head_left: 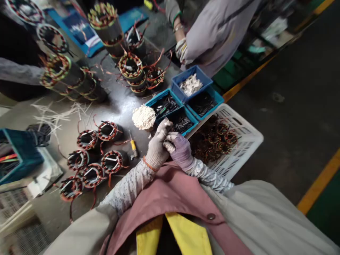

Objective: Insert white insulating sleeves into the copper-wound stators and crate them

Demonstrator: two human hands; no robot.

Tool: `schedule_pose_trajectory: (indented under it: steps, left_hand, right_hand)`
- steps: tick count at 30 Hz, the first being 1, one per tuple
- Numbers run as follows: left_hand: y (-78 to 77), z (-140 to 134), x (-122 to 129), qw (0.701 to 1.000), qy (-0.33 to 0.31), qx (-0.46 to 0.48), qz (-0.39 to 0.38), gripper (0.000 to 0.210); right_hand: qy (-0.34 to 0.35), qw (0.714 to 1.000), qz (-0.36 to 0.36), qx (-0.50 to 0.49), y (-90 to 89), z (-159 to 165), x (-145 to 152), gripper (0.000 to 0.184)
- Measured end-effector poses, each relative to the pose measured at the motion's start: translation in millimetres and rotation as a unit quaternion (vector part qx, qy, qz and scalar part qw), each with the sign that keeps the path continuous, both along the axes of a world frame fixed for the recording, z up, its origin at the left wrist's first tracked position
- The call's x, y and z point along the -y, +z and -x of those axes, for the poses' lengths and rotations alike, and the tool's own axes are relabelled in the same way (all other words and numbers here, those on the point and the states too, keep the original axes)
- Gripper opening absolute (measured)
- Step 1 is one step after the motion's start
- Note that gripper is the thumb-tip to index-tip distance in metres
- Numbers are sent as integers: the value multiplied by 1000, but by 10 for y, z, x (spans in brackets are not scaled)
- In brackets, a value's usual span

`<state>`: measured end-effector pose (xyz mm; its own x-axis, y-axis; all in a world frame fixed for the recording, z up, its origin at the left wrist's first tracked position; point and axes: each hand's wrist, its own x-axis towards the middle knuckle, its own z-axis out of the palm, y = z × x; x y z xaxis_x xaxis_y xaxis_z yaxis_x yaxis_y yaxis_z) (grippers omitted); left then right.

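My left hand, in a pale knit glove with an orange band at the wrist, meets my right hand in a purple-backed glove. Both are in front of my chest, fingers curled and pressed together. Whatever sits between the fingertips is too small or hidden to make out. Just beyond them is a blue bin of short black tubes. To its left stands a dense bundle of white sticks. A yellow-handled screwdriver lies on the table left of my left hand.
Wire-wound stator cores stand in a group at left; taller stacks rise farther back. A white perforated crate with more wound rings is at right. A blue bin of white pieces sits behind. A co-worker's gloved hand is across the table.
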<state>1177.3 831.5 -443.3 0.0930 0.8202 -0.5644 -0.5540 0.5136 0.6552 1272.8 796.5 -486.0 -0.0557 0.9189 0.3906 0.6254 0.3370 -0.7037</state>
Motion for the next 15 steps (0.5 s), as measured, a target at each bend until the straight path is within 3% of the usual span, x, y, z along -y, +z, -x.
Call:
schedule_pose_trajectory:
  steps: [5,8,10,12,15]
  left_hand:
    - [-39,-211,-107,994,-9,106,30,35]
    - [8,-111,-128,991,-18,123,39,29]
    - [50,68,-61,993,-22,113,32,29]
    - [98,294,71,994,-40,94,31,43]
    - [177,652,308,998,-35,34,51,56]
  right_hand:
    - [-58,991,22,-119,62,-204,-280,15]
    - [-58,976,74,-198,183,-550,-602,16]
    - [-98,965,90,-227,222,-885,-963,18]
    - [-158,967,87,-180,217,-1227,-1421,21]
    - [-173,977,126,19,160,-1582,-2103,25]
